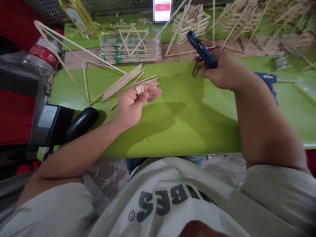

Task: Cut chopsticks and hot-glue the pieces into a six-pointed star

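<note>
My left hand (134,102) is closed around a small bundle of short wooden sticks (139,90), their pale cut ends showing above the thumb. Just beyond it, several long thin wooden sticks (123,82) lie on the green table (158,131). Over the table's right half, my right hand (223,69) grips a dark blue hand tool (201,50), which points up and to the left; my fingers hide part of it, and its exact kind is unclear. A dark red cord (196,67) hangs or lies beside this tool.
A triangular stick frame (85,79) stands at left, near a black case (53,125). Behind are a plastic-wrapped stick pack (130,49), a stick star (133,39) and a yellow liquid bottle (80,18). Stick structures (191,24) line the back; a blue glue gun (268,80) lies right.
</note>
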Demonstrator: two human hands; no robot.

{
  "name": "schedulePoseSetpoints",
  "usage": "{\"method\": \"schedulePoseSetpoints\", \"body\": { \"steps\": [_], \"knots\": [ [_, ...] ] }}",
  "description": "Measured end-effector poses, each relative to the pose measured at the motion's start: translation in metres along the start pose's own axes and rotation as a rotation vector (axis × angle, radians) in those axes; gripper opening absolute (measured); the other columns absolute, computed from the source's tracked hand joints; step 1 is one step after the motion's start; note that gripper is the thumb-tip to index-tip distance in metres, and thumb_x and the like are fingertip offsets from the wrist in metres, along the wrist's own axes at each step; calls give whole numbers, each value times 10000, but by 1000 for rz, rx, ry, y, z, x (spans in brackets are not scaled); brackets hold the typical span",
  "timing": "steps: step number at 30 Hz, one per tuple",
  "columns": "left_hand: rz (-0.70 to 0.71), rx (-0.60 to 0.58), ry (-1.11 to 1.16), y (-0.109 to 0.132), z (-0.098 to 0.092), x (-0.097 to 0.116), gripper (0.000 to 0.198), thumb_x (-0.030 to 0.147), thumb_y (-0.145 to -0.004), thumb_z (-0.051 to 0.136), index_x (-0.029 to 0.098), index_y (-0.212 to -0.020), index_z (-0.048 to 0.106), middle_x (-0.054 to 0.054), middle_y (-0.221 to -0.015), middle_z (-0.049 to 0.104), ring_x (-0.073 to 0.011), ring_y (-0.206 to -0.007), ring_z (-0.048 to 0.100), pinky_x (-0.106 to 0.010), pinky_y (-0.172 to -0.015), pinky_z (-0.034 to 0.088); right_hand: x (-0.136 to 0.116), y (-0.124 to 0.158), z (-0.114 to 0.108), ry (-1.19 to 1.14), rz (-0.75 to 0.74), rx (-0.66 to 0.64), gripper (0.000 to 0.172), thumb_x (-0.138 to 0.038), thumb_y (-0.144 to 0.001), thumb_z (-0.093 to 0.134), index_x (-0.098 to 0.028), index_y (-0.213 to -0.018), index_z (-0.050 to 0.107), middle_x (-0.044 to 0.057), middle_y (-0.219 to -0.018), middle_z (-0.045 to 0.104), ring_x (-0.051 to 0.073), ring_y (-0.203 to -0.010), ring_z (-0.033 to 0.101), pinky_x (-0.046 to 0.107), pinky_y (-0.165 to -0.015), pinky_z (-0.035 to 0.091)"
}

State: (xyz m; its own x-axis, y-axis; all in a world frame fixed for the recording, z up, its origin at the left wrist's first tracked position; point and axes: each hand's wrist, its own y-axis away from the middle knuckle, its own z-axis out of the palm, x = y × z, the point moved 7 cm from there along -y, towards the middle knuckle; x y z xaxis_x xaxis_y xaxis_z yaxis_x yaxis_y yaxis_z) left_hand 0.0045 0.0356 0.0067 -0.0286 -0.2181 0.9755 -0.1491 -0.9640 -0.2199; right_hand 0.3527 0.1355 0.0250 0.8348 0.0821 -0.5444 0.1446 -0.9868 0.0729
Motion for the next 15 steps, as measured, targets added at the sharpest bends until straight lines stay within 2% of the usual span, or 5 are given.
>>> {"method": "schedulePoseSetpoints", "body": {
  "steps": [3,7,9,11,15],
  "knots": [
    [6,62,-106,-21,-33,-5,563,846,-1113,873,285,-1134,841,-51,-1026,920,-253,-940,892,-437,-866,770,-6,10,-8,10,0,90,238,-442,-1075,868,-394,-1295,791,65,-1391,887,322,-1175,725,514,-1100,570],
    [0,3,-346,-40,-60,-6,561,855,-1132,818,296,-1085,829,-24,-913,864,-180,-681,654,-397,-681,581,-18,28,-19,39,-30,194,148,-458,-1084,787,-422,-1225,763,96,-1387,884,395,-1235,769,577,-1087,591],
    [20,22,-508,-41,-67,7,475,755,-1191,753,299,-1081,824,-25,-899,843,-191,-687,627,-419,-718,547,-25,35,-24,52,-54,244,184,-431,-1082,758,-421,-1265,751,115,-1393,877,411,-1243,781,581,-1075,598],
    [3,33,-716,-40,-68,24,361,589,-1245,663,292,-1103,810,-41,-939,847,-224,-786,690,-441,-821,563,-32,42,-29,81,-70,313,163,-416,-1075,745,-405,-1236,725,133,-1360,870,424,-1225,786,583,-1059,603],
    [-214,-142,-1244,-32,-63,40,240,368,-1219,609,246,-1080,762,-106,-1073,860,-276,-901,709,-437,-912,568,-44,51,-30,87,-88,393,128,-431,-1061,749,-366,-1128,662,135,-1263,869,431,-1188,825,592,-1055,629]
  ]
}}
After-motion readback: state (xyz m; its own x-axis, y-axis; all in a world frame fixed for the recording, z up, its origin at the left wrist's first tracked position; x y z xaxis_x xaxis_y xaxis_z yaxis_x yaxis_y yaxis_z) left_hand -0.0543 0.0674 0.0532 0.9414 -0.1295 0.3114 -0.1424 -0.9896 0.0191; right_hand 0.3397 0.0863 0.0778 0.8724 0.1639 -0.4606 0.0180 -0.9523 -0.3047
